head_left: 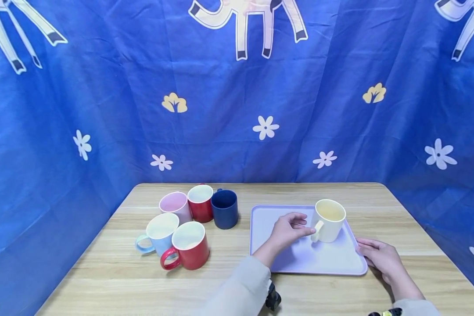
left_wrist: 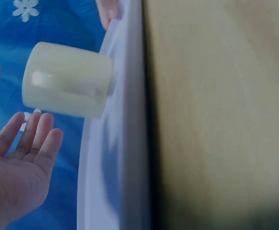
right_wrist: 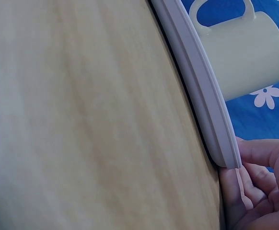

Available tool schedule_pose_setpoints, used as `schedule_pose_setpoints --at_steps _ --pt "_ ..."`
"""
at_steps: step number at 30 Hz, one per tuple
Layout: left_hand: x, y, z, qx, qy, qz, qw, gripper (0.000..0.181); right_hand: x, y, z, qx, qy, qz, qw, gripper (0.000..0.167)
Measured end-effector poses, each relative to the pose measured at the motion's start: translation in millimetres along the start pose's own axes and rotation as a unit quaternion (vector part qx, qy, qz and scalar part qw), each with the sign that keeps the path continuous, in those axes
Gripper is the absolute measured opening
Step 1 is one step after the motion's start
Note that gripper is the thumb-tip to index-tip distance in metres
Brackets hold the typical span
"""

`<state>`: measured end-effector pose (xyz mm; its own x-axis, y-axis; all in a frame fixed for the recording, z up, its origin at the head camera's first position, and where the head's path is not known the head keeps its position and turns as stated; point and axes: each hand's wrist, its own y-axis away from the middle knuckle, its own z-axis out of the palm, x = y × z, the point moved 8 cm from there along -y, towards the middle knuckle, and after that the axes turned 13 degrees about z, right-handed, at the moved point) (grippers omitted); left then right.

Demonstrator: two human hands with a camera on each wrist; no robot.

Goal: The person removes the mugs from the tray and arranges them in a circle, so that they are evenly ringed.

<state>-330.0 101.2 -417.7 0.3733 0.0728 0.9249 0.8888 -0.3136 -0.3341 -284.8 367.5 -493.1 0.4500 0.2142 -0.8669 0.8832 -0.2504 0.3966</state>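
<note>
A cream mug [head_left: 327, 224] stands upright on the right part of a lilac tray [head_left: 292, 263], its handle turned toward my left hand [head_left: 285, 231]. That hand hovers over the tray beside the mug with fingers spread and loosely bent. In the left wrist view, a gap shows between its fingers and the cream mug [left_wrist: 65, 79]. At the tray's right edge, my right hand [head_left: 380, 257] pinches the rim near the front corner. The right wrist view shows its thumb on the rim of the tray [right_wrist: 204, 86] and fingers curled under it.
Left of the tray stand a pink mug [head_left: 177, 206], a red mug [head_left: 200, 208], a dark blue mug [head_left: 224, 213], a light blue mug [head_left: 162, 235] and a nearer red mug [head_left: 191, 250]. Blue printed cloth [head_left: 229, 149] hangs behind the wooden table [head_left: 142, 289].
</note>
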Motion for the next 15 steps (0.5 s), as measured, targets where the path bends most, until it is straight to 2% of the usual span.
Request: schedule_pose_setpoints --at_steps 7,15 --pt "-8.2 0.5 19.1 0.003 0.009 -0.003 1.0000 0.036 0.0 1.4 0.8 0.001 -0.004 0.001 1.0000 0.054" --pt "-14.2 -1.1 28.8 0.012 -0.006 0.003 0.9999 0.027 0.5 0.2 0.6 0.001 -0.007 0.000 1.0000 0.055"
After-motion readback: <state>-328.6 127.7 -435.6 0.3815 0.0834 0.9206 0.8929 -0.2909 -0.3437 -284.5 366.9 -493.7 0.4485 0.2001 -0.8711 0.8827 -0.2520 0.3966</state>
